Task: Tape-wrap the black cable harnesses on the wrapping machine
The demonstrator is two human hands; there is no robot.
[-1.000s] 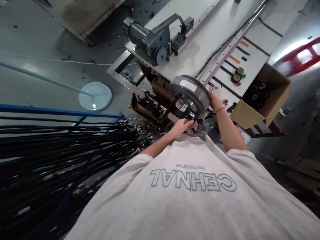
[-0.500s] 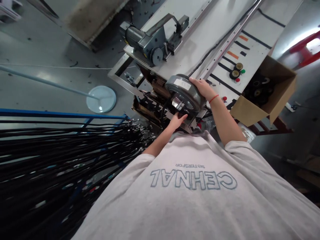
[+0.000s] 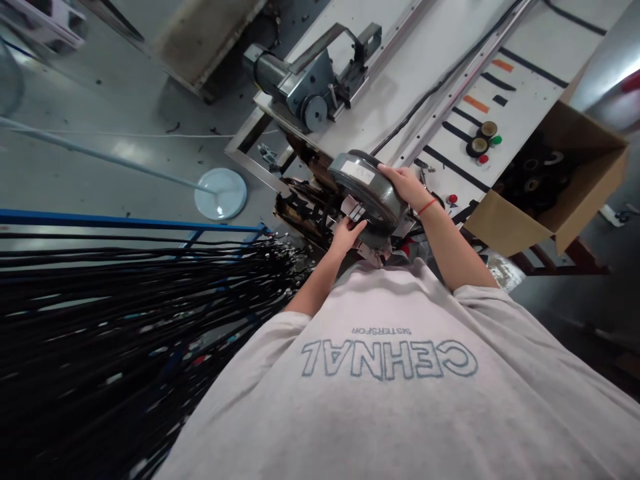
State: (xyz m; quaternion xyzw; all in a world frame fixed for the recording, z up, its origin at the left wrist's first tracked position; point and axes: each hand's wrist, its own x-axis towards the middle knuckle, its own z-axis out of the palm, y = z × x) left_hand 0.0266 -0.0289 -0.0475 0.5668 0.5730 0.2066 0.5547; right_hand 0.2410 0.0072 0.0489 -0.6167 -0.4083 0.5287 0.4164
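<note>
A dark grey, ring-shaped machine drum with a white label stands at the near end of the bench. Curled over its right upper rim is my right hand, a red string round its wrist. Below the drum's opening, my left hand reaches in beside a shiny metal block. Its thumb and fingers are bent inward, and whatever they hold is hidden. Dark machine parts lie just left of that hand.
A motor unit with a pulley sits on the white bench. Tape rolls and coloured buttons lie to the right, near an open cardboard box. Black cables hang over a blue rack at left. A round-based stand is on the floor.
My left hand has shifted slightly up and left, closer to the metal block. My right hand stays on the drum's rim. The whole view has moved a little.
</note>
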